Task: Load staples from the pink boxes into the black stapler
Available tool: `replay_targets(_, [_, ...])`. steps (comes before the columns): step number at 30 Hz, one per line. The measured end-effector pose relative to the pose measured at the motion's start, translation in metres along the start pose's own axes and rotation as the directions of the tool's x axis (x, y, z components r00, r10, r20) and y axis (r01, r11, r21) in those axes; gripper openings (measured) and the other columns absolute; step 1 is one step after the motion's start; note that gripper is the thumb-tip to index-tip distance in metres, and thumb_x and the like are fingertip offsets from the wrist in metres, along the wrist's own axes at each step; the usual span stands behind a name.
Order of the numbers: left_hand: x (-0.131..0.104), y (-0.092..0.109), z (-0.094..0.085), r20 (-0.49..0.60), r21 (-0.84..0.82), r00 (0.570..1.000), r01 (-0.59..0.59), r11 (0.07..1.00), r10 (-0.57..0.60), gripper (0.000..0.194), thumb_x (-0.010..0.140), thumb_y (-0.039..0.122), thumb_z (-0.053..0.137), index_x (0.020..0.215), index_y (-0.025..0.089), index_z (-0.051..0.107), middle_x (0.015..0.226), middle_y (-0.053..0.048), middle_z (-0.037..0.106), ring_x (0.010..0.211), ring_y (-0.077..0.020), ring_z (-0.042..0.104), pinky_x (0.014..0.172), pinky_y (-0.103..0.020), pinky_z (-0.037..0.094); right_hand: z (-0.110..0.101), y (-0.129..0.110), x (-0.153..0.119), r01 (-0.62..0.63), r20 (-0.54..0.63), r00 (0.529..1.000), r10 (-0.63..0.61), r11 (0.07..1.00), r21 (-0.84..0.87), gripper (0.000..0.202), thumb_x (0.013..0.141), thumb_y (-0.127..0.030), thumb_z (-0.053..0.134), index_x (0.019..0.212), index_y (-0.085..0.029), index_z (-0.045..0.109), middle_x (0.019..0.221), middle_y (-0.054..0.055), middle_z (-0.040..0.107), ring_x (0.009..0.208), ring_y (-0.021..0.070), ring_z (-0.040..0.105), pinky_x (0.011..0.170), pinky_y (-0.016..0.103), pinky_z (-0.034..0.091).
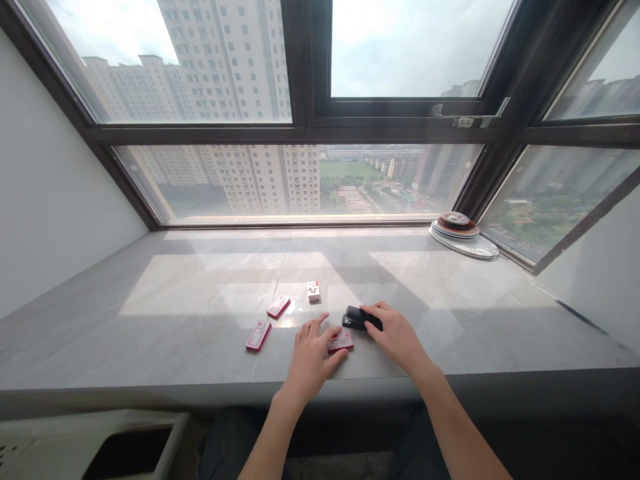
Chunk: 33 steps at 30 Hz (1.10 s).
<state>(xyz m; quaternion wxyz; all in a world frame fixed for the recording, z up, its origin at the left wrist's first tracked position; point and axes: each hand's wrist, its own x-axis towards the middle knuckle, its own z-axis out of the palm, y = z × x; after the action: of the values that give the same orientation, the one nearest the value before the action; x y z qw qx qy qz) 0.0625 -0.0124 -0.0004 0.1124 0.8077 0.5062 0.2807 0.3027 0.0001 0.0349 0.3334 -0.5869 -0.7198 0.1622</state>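
My right hand (397,337) has its thumb and fingers closed round a black stapler (356,319), which lies low over the sill, its front end pointing left. Just in front of the stapler is a small flat red-and-white box (342,341). My left hand (311,357) holds this box from the left side, thumb at the near edge and a finger at the far edge, with the index finger stretched out. Beyond my left hand stands a small white box (313,291) with a dark picture. Two more red-and-white boxes, a farther one (279,307) and a nearer one (259,335), lie to the left.
A grey marble-look windowsill (190,320) carries everything. At its back right corner sits a stack of plates (463,233). A dark thin strip (583,317) runs along the right wall. Below the front edge at left is a pale piece with a dark opening (60,440).
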Motion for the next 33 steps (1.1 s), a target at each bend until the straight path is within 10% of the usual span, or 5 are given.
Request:
replay_targets(13, [-0.014,-0.010,-0.017,0.014,-0.011,1.000,-0.011,1.000,0.011,0.051,0.090,0.039,0.066,0.139,0.035,0.055,0.152,-0.005,0.047,0.137,-0.0307,0.046,0.113,-0.051,0.043,0.066,-0.064,0.029,-0.067,-0.133,0.987,0.089,0.985,0.159,0.026,0.079,-0.041,0.071,0.095,-0.021,0.067,0.094,0.006,0.070,0.089,0.0227,0.064,0.083,0.033,0.048])
replay_targets(18, [-0.013,-0.009,-0.021,-0.004,-0.019,1.000,0.011,1.000,-0.011,0.049,0.091,0.037,0.064,0.139,0.035,0.055,0.153,-0.005,0.045,0.137,-0.0310,0.046,0.113,-0.051,0.042,0.044,-0.027,0.026,-0.202,-0.182,0.909,0.376,0.777,0.596,0.043,0.093,-0.055,0.044,0.102,-0.018,0.063,0.101,0.011,0.073,0.089,0.0222,0.067,0.072,0.029,0.055])
replay_targets(23, [-0.012,-0.011,-0.027,0.021,-0.086,1.000,0.014,0.996,-0.012,0.034,0.089,0.032,0.065,0.122,0.034,0.065,0.150,-0.003,0.048,0.137,-0.0291,0.047,0.112,-0.048,0.043,0.017,0.034,-0.003,-0.462,0.085,0.794,0.602,0.505,0.729,0.047,0.093,-0.062,0.042,0.097,-0.018,0.060,0.086,0.009,0.071,0.063,0.0187,0.069,0.051,0.028,0.054])
replay_targets(28, [-0.006,-0.013,-0.026,0.035,-0.114,0.998,0.049,0.992,-0.045,0.027,0.082,0.033,0.073,0.108,0.034,0.070,0.146,-0.001,0.052,0.132,-0.0293,0.050,0.109,-0.047,0.044,0.026,0.021,-0.023,-0.612,0.400,0.789,0.466,0.645,0.457,0.055,0.089,-0.072,0.046,0.087,-0.019,0.062,0.053,-0.002,0.057,0.032,0.0115,0.045,0.033,0.022,0.027])
replay_targets(33, [-0.002,-0.019,-0.033,0.063,-0.165,0.998,0.026,0.986,-0.016,0.024,0.079,0.033,0.077,0.102,0.032,0.072,0.140,-0.002,0.058,0.130,-0.0287,0.052,0.109,-0.046,0.044,0.053,-0.010,-0.021,-0.364,0.248,0.924,0.290,0.867,0.342,0.043,0.087,-0.058,0.058,0.078,-0.018,0.065,0.061,0.002,0.065,0.052,0.0147,0.055,0.049,0.024,0.035])
